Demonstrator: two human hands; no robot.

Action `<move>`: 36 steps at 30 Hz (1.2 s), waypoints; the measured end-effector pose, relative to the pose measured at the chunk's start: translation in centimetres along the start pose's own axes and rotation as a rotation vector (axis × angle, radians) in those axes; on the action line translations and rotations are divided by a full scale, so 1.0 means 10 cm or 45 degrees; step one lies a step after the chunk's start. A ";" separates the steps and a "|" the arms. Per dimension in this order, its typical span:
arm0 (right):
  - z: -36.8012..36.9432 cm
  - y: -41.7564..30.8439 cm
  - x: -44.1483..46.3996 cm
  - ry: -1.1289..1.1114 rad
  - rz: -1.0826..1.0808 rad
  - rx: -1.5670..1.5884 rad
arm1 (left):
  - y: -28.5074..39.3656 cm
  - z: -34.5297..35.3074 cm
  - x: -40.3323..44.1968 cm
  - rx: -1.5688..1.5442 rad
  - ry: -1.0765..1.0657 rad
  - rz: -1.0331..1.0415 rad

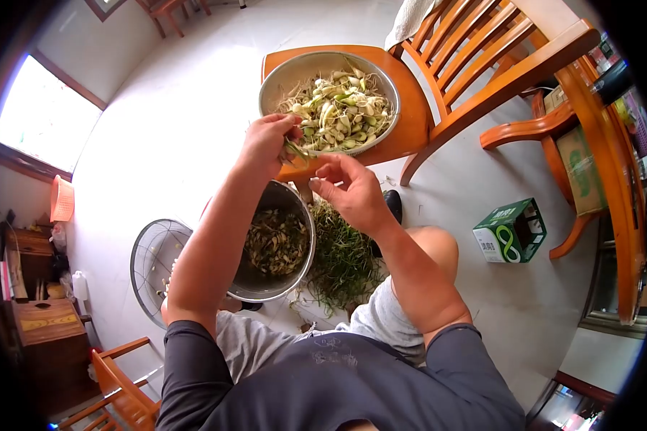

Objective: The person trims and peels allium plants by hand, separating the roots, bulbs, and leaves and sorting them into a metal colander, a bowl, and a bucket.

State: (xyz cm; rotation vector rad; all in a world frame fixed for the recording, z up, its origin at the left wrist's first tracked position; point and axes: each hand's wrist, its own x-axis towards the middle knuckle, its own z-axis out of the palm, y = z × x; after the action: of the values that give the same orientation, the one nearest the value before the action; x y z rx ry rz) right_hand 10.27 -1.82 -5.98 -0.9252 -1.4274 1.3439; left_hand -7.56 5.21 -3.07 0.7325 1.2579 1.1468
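Note:
My left hand (267, 144) is closed on a small bulb with a green stem (295, 151), at the near edge of a metal basin. Just right of it, my right hand (354, 194) has its thumb and fingers apart, with nothing plainly in them. The basin (267, 80) rests on a wooden chair seat and is heaped with pale, rooted bulbs (345, 108). Below my hands stands a metal pot (310, 248) holding trimmed bits (274, 244). Cut green leaves (341, 262) lie piled on the floor beside that pot.
A wire basket (142, 251) sits left of the pot, partly hidden by my left forearm. The wooden chair's back (460, 57) rises at right. A green and white carton (512, 231) stands on the floor, and another wooden chair (122, 391) is at lower left.

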 end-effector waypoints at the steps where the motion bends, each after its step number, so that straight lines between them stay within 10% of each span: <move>1: 0.01 -0.04 0.01 0.006 -0.031 0.068 | -0.06 0.03 -0.05 0.013 -0.002 -0.007; 18: 0.00 0.11 -0.03 0.126 0.212 0.410 | -0.46 0.06 -0.77 0.110 -0.245 0.048; 36: -0.04 -0.01 -0.14 0.004 -0.023 -0.060 | -0.39 0.17 -0.84 0.022 -0.177 0.088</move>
State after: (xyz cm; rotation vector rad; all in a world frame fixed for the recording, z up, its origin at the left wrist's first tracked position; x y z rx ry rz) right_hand 11.04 -3.08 -6.12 -0.9424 -1.4670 1.2999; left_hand -4.25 -3.63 -3.39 0.8599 1.1345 1.1217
